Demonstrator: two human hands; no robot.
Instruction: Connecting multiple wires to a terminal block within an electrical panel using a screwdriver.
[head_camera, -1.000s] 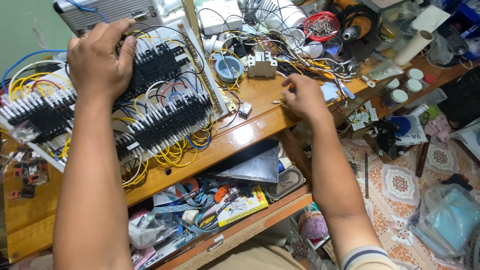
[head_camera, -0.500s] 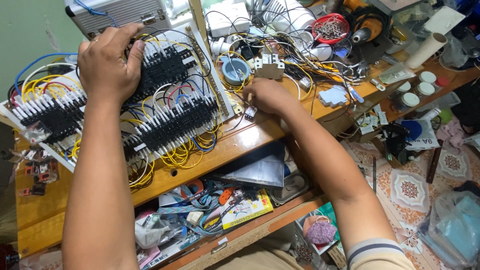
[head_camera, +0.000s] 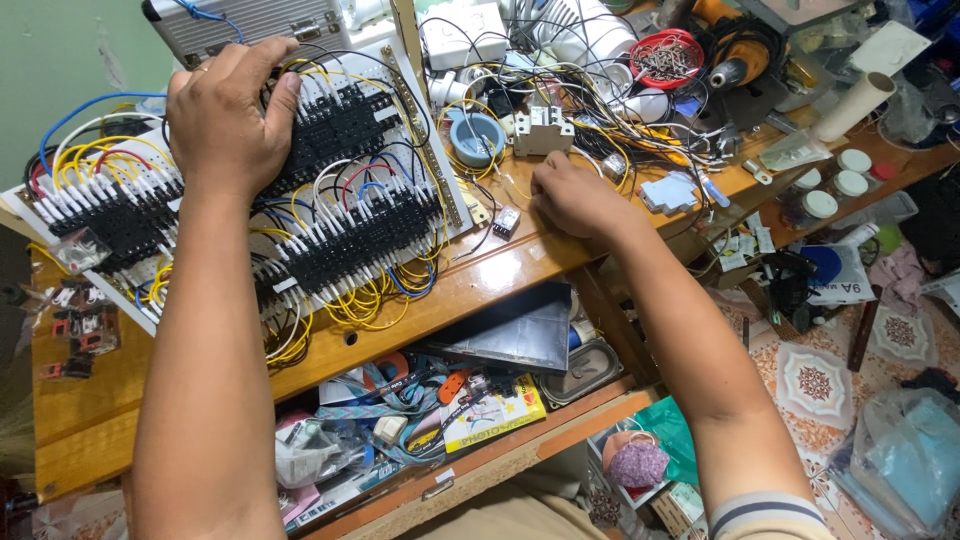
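Head view, looking down on a wooden bench (head_camera: 500, 275) crowded with electrical parts. The largest item is a wiring panel (head_camera: 250, 210), tilted across the bench's left half and carrying rows of black terminal blocks (head_camera: 345, 245) laced with yellow, red, blue and white wires. The left hand (head_camera: 225, 115) lies on the panel's upper part, palm down, fingers curled over a block row near the top edge; it appears to steady the panel rather than pinch any wire. The right hand (head_camera: 570, 195) rests on the bench just right of the panel, knuckles up, fingers folded together towards the bench top; whether it holds a small part I cannot tell, as the fingertips are hidden. Just beyond it stands a grey breaker (head_camera: 543, 130), with a blue tape roll (head_camera: 477, 135) to its left, and a small relay-like part (head_camera: 507, 221) lies between hand and panel. Behind is a tangle of loose wires (head_camera: 620, 110). Below, an open drawer (head_camera: 430, 410) holds tools and packets. Judgement: the step in hand looks like picking up a small component from the clutter while the panel is held. The next move would call for a sure fingertip grip and a path clear of the loose wires.
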